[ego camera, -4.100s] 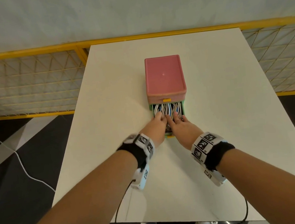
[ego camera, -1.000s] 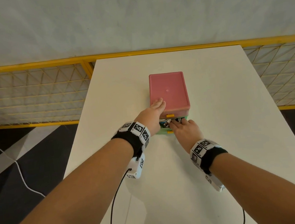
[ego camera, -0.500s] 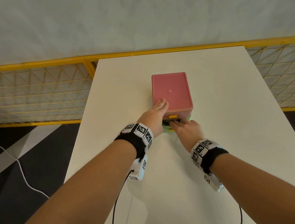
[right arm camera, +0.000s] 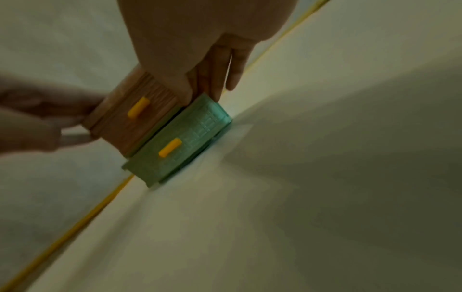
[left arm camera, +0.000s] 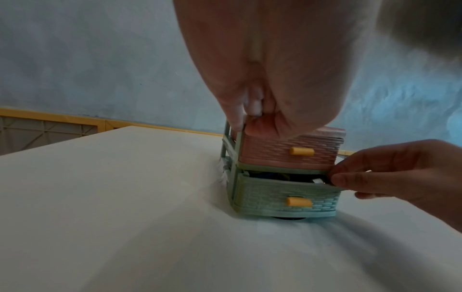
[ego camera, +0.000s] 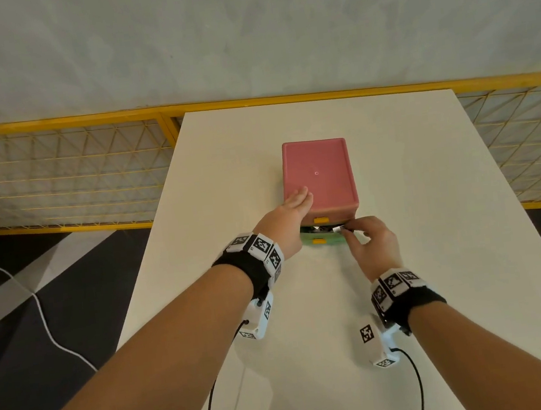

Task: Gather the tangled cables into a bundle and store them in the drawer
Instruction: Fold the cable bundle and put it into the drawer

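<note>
Box: small two-drawer box on the white counter, pink on top, green below.
Pink drawer: upper drawer, pushed in, with a yellow knob.
Green drawer: lower drawer, out by a narrow gap, with a yellow knob; it sits just under and ahead of both hands.
Cables: dark bundle seen only through the gap at the top of the green drawer; little of it shows.
Connector: small white-silver plug end at the drawer's right top corner, between the right fingertips.
Left hand: left hand lies on the box's near left top edge, grip loose, fingers straight over the pink top, thumb against the left side frame.
Right hand: right hand is just right of the green drawer front, grip pinched on the connector with thumb and forefinger; the other fingers curl beside the drawer's corner.
Wristbands: black bands with white marker blocks on both wrists.
Beyond the hands: yellow mesh fence and a pale wall.
</note>
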{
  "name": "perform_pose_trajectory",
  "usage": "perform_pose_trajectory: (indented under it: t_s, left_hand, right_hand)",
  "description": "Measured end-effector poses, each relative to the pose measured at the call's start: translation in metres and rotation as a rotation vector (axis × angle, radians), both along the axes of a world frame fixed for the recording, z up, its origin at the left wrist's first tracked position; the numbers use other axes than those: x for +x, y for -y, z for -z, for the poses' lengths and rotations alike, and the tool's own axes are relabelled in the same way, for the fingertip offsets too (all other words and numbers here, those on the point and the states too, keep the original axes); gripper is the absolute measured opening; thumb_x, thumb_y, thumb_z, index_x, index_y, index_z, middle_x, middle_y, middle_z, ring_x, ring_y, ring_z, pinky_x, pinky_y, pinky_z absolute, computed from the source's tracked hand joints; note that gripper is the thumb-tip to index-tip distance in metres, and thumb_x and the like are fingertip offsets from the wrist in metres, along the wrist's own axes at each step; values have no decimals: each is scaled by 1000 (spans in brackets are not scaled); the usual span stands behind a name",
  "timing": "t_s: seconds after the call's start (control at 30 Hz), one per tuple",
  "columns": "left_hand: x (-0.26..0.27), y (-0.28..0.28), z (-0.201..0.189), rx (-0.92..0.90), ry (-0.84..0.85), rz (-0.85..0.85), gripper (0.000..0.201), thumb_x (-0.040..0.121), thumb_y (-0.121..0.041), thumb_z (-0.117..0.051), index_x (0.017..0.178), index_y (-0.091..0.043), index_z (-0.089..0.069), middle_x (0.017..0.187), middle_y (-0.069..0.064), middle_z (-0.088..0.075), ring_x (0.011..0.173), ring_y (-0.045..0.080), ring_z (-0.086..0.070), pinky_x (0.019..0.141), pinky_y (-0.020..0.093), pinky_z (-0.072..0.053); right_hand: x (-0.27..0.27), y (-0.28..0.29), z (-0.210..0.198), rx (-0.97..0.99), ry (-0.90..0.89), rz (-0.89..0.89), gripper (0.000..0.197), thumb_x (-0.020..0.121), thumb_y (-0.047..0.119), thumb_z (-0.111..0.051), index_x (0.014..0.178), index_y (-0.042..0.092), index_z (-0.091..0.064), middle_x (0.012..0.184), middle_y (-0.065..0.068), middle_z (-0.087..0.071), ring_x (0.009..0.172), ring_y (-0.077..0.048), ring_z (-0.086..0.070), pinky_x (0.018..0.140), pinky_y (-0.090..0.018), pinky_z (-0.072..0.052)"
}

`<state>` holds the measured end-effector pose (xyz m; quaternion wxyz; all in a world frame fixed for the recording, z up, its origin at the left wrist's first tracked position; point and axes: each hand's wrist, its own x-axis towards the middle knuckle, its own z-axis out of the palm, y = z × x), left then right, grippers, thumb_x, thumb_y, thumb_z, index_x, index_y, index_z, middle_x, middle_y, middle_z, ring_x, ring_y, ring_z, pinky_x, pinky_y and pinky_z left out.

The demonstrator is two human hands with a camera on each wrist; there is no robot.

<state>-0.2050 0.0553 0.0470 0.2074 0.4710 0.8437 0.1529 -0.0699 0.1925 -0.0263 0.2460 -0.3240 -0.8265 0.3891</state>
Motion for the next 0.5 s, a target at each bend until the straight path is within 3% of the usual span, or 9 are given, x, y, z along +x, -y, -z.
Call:
perform_pose_trajectory:
  t_s: [0.13, 0.27, 0.37, 0.43, 0.5]
  left_hand:
    - [1, 0, 0, 4, -2, 3, 83, 84, 17, -40, 156, -14, -10, 164, 0, 0, 151, 10, -2, 120, 25, -16]
    - [2, 0, -1, 1, -11, 0, 84, 84, 17, -40, 156, -14, -9, 164, -1, 1, 150, 10, -1, 120, 25, -17]
    - [2, 0, -2, -1, -2, -4, 85, 84, 17, -41, 156, -14, -9, 164, -1, 1, 150, 9, 0, 120, 25, -16]
    - [2, 0, -2, 1, -2, -9, 85, 84, 17, -41, 156, -14, -9, 164, -1, 1, 150, 9, 0, 120, 25, -16]
    - [2, 1, -3, -3, 8, -7, 84, 84, 17, -41, 156, -14, -10, 164, -2, 1, 150, 9, 0, 120, 24, -15]
  right_hand:
    - [2, 0, 10, 349, 93, -113, 12, 77, 14, -75, 89, 15, -75, 91, -8, -64, 82, -29, -60, 77, -39, -47]
    - [-5, 4, 5, 440, 268, -173, 10, 81, 16, -69, 89, 13, -74, 94, -13, -55, 81, -34, -56, 75, -43, -50]
    - [-4, 2, 1, 218, 192, -146, 19, 80, 15, -71, 98, 9, -68, 102, -8, -52, 84, -27, -59, 82, -44, -51]
    - [-3, 3, 1, -57, 76, -37, 45, 72, 15, -79, 107, 7, -53, 108, -1, -44, 88, -20, -58, 84, -41, -53]
    - [-9, 3, 3, -241, 79, 11, 79, 62, 28, -86, 123, 10, -39, 120, 0, -36, 97, -17, -55, 87, -37, -51]
